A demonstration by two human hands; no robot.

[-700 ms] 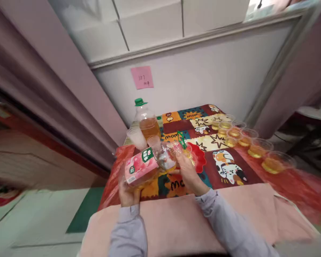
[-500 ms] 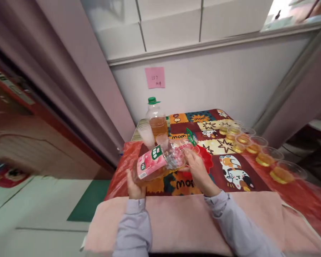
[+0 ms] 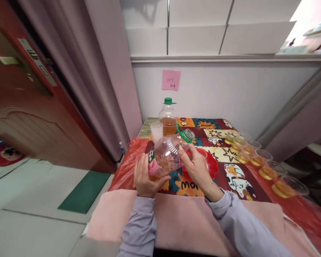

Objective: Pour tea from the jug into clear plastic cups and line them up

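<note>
A large clear plastic bottle [image 3: 168, 154] with a pink label and a green neck ring is tilted with its mouth up and to the right, over a patterned table. My left hand [image 3: 143, 175] grips its lower, labelled end. My right hand [image 3: 196, 167] wraps its upper body near the neck. Under the bottle's mouth lies a red flower-shaped dish [image 3: 208, 163]; whether my right hand also holds a cup is hidden. A little amber liquid sits low in the bottle.
A second bottle [image 3: 168, 117] with a green cap and amber drink stands at the table's back, a stack of clear cups [image 3: 156, 131] beside it. Several cups of amber drink [image 3: 264, 165] line the right side. A door and curtain are on the left.
The bottle has swung from lying nearly level, mouth to the right, to a steeper tilt with its mouth raised. My head has turned, so the table sits further right.
</note>
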